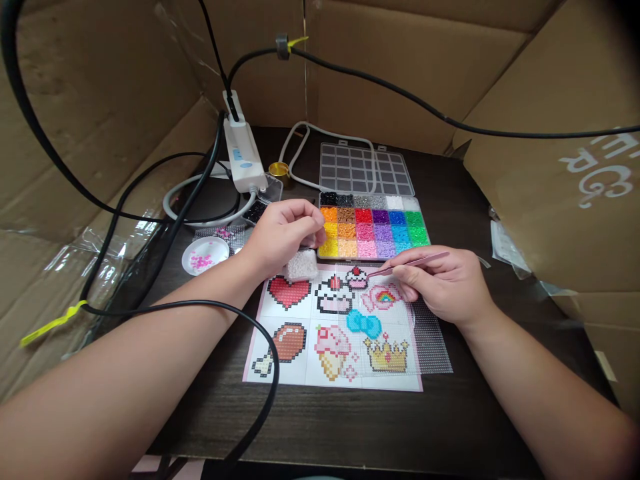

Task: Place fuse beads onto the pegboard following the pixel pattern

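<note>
- Forearms first: both bare, coming in from the bottom corners, with a thick black cable (273, 380) looping over the left one.
- Brown cardboard walls (90, 133) ring a dark wooden table (350, 427).
- Flat on it lies a white paper pattern sheet with a pink border (295, 375), printed with pixel pictures (heart, drumstick, ice cream, crown). A clear plastic pegboard (431, 340) covers its right part.
- Just behind sits a clear plastic compartment box (380, 259), lid open, with rainbow rows of beads inside.
- Left hand (285, 233) hovers at the sheet's top edge, fingers curled together and pinched on a small clear bag of white beads (303, 265) that hangs down to the paper.
- Right hand (447, 287) rests on the pegboard, its fingers clamped pen-style around pink metal tweezers (415, 260).
- Those tweezers run long-axis from upper right down to lower left, the tip aimed leftward. Whether the tip itself is pinched on a bead is too small to tell.
- Smallest of all, a little bead cupcake with a red cherry (357, 277) sits on the pegboard just left of that tip, nearly touching it. It lies between the two hands, with the right hand's tool nearer to it than the left fingers.
</note>
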Available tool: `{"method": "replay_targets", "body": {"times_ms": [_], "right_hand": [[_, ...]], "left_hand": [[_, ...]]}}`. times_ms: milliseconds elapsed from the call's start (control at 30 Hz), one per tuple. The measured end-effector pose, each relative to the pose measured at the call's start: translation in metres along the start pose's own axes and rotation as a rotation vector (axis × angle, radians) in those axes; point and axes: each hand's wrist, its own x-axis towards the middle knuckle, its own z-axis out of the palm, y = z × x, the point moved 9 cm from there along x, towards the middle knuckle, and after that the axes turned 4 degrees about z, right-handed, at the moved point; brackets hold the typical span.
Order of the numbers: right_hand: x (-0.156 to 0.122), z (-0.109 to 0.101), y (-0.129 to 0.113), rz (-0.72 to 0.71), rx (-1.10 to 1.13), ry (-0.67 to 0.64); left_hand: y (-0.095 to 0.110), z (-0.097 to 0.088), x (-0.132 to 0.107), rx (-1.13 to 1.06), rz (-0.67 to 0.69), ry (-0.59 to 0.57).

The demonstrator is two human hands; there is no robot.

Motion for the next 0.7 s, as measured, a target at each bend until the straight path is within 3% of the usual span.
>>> {"method": "replay_targets", "body": {"times_ms": [367,700], "right_hand": [[0.0008,-0.0012,-0.0056,-0.031,-0.033,0.005],[0.0035,-0.0037,0.0032,0.027,0.087,0.020]], "left_hand": [[-0.0003,0.0002,0.0001,-0.009,0.000,-0.002],[-0.0015,-0.0004,0.0000,0.001,-0.011,-0.002]]}}
